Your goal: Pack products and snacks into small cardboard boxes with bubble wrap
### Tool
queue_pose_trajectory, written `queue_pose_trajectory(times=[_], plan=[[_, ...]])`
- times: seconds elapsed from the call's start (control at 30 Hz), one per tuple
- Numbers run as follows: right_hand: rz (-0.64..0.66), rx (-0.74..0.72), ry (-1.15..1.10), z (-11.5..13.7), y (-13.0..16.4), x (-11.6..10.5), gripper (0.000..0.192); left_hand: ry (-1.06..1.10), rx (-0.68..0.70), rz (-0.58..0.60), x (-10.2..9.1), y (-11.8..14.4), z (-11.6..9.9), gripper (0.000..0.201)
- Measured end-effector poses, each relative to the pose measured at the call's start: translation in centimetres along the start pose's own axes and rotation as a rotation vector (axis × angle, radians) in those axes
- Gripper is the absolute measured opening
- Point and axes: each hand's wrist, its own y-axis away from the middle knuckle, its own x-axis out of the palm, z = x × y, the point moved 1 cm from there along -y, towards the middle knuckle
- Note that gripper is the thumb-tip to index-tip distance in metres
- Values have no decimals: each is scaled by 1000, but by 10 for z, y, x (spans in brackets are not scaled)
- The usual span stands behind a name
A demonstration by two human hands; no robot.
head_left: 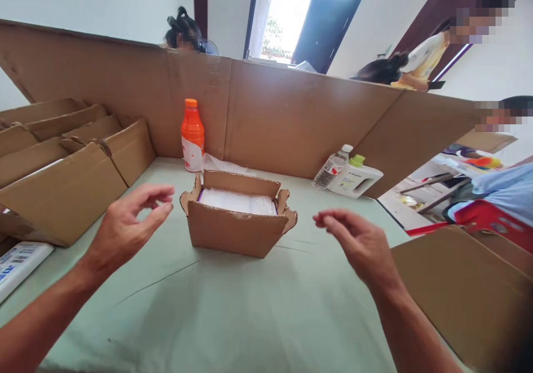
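Note:
A small brown cardboard box (233, 230) with its top flaps up stands on the pale green tabletop. Clear plastic packaging (237, 201) fills it, with a bit of purple at its left end. To the left of the box, my left hand (129, 223) hovers with its thumb and fingers curved and a gap between them. My right hand (358, 245) is held off to the box's right, fingers loosely bent and nothing visible in them. Neither hand touches the box.
Behind the box stand an orange bottle (192, 134), a clear water bottle (333, 167) and a white jug (356, 180). Divided cardboard boxes (83, 179) and a white package (20, 265) lie left. A cardboard panel (287, 117) closes the back; people are beyond it. Another cardboard box (462, 284) is right.

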Motion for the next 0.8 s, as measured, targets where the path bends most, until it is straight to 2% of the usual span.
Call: queue_pose_trajectory(times=[0.03, 0.1, 0.17, 0.23, 0.33, 0.4, 0.47, 0.53, 0.57, 0.67, 0.73, 0.8], plan=[[27, 65, -43, -15, 14, 8, 31, 33, -76, -5, 4, 11, 14, 45], [152, 123, -94, -38, 33, 37, 53, 114, -206, 90, 25, 23, 35, 61], [247, 103, -110, -46, 38, 70, 65, 226, -231, 176, 54, 24, 42, 63], [239, 104, -93, -48, 34, 91, 56, 307, -223, 162, 80, 21, 35, 57], [134, 175, -56, -52, 31, 87, 42, 333, -195, 140, 98, 30, 13, 50], [119, 192, -76, -59, 37, 72, 40, 315, -130, 178, 97, 52, 3, 49], [173, 190, -126, -67, 46, 61, 39, 259, -68, 183, 88, 82, 2, 48], [252, 173, -157, -69, 47, 65, 39, 196, -58, 125, 77, 112, 11, 49], [282, 146, -167, -67, 43, 74, 39, 172, -72, 83, 71, 123, 18, 49], [369, -12, -237, -45, 8, 126, 43, 128, -170, -63, 56, 139, 44, 53], [456, -130, -272, -22, -27, 174, 48, 112, -243, -151, 49, 135, 62, 61], [522, -210, -206, 2, -62, 225, 56, 125, -269, -213, 45, 123, 76, 70]])
